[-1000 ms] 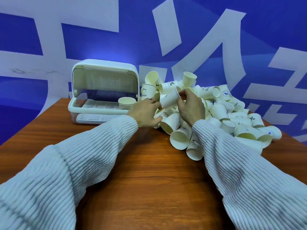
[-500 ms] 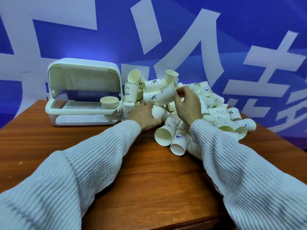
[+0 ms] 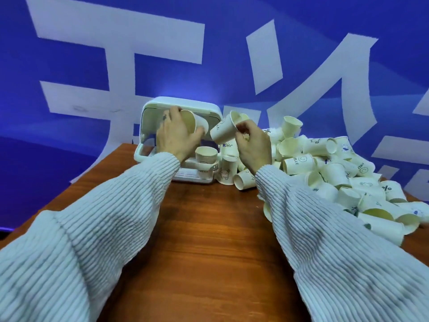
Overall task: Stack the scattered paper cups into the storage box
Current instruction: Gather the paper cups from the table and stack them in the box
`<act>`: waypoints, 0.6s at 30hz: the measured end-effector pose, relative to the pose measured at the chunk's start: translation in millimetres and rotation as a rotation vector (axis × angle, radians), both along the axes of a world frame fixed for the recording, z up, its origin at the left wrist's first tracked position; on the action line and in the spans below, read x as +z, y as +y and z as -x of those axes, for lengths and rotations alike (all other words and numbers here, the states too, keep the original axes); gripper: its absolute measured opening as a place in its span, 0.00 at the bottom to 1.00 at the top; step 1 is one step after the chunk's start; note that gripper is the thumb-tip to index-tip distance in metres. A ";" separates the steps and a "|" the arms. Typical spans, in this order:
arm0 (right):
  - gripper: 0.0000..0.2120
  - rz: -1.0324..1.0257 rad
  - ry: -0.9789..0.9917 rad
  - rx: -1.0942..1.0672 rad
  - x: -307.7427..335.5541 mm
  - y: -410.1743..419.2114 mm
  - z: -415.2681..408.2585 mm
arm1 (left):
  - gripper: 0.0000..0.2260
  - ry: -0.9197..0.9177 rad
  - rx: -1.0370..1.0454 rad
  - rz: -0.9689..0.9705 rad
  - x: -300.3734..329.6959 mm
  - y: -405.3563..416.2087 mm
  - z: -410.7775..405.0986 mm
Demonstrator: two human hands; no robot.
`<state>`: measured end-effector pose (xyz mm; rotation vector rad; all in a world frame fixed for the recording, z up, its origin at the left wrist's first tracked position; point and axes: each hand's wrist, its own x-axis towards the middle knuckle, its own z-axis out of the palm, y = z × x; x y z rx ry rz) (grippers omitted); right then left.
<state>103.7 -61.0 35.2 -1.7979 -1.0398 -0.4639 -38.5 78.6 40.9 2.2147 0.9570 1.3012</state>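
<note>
Above the storage box, the left hand grips one paper cup on its side, fingers curled round it; the right hand pinches a second cup by the rim. Nesting seems underway; next, one cup's base should slide into the other's mouth before joining the stack inside.

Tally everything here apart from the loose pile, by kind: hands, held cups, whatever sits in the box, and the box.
Hands: 2 (left hand, right hand)
Held cups: 2 (left cup, right cup)
Cup stack in the box: 1, number nested unclear
Storage box: 1
Total: 6
</note>
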 end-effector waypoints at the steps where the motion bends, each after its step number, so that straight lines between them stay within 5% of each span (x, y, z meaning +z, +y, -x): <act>1: 0.08 0.025 -0.017 0.014 1.3 10.9 3.1 | 0.30 -0.029 0.002 0.027 -1.0 9.3 5.7; 11: 0.14 0.607 -0.112 0.078 -8.5 62.5 -10.0 | 0.31 -0.056 -0.015 0.030 -14.0 51.1 20.3; 18: 0.18 0.704 -0.092 0.176 -25.0 62.9 -3.3 | 0.26 -0.033 -0.165 -0.062 -13.2 47.1 0.8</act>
